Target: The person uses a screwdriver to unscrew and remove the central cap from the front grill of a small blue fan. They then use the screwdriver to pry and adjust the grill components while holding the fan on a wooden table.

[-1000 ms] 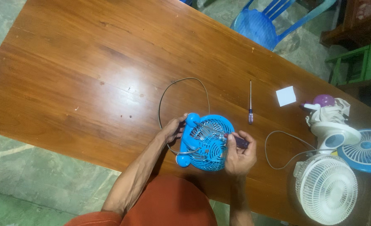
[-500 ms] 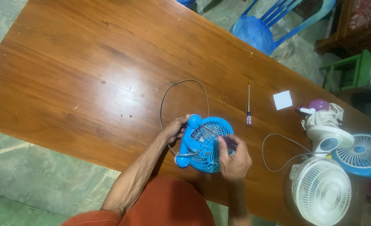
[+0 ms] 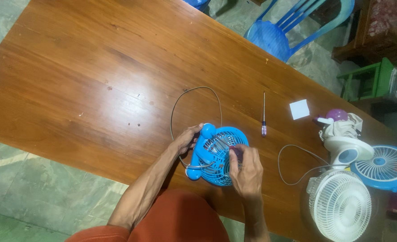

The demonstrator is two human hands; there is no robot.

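A small blue table fan (image 3: pixel 216 154) lies face down on the wooden table (image 3: pixel 95 85) near its front edge. My left hand (image 3: pixel 187 140) grips the fan's left side by its stand. My right hand (image 3: pixel 245 168) rests on the fan's grille, fingers closed around a small dark-handled tool whose tip touches the fan's back. The fan's grey cord (image 3: pixel 185 101) loops away over the table behind it.
A screwdriver (image 3: pixel 263 114) lies right of the blue fan, and a white paper square (image 3: pixel 299 109) beyond it. At the right end stand a white fan (image 3: pixel 339 206), a white fan base (image 3: pixel 344 141) and a blue-and-white fan (image 3: pixel 386 168). A blue plastic chair (image 3: pixel 279 33) stands behind the table.
My right hand has shifted from the fan's right rim onto its back grille with the tool. My left hand keeps its hold on the fan's left side.
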